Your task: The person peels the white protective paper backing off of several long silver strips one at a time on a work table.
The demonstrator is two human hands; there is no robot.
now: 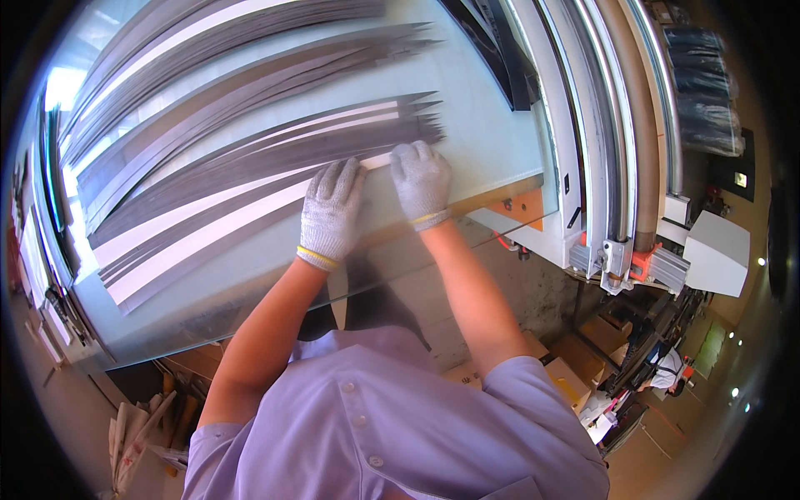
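Long, thin flat strips (250, 179), dark grey and white, lie side by side in bundles on a glass-like tabletop (492, 133). My left hand (331, 208), in a light grey knit glove, rests its outstretched fingers on the near white strip (225, 235); its thumb is hidden. Close by, my right hand (420, 179), gloved the same way, has its fingers curled at the right end of that strip. The fingertips and what lies under them are hidden. The strips' right ends are pointed and uneven.
A black angled bar (492, 50) lies at the far right of the table. Beyond it runs a machine frame with metal rails (617, 125) and a white end housing (717, 252). Cardboard boxes (571, 383) stand below right. A person (667, 369) is in the distance.
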